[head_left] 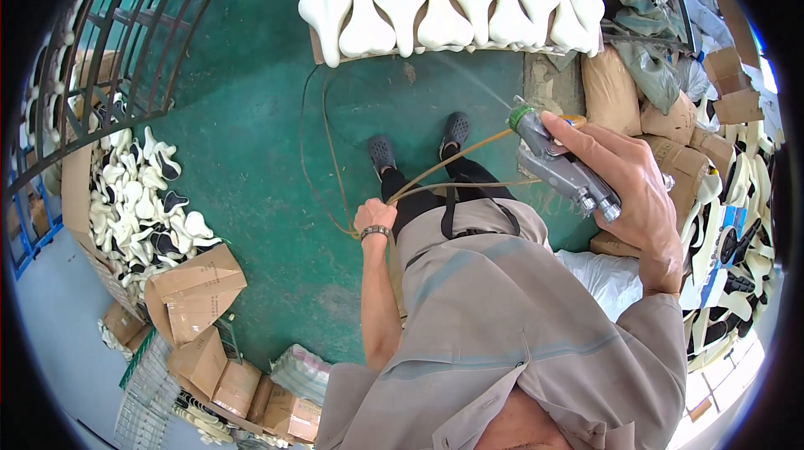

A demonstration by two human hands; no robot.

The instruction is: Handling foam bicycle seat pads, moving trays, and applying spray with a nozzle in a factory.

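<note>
A grey metal spray gun (563,167) with a green front end is gripped in my right hand (632,178). Its nozzle faces up and left, and a thin mist streams toward the rows of white saddle-shaped foam pieces (444,14) on a board ahead. These pieces lie side by side, wide and narrow ends alternating. My left hand (374,215) is closed around the yellowish hose (456,151) in front of my waist. Two stretches of hose run from that fist toward the gun, and a loop hangs down near the floor.
At left, a large carton (77,190) is heaped with white and black saddle-shaped pieces, below a dark metal rack (138,18). Opened cardboard boxes (197,291) stand lower left. Brown sacks (610,85), plastic bags and stacked saddle pieces (737,282) crowd the right side.
</note>
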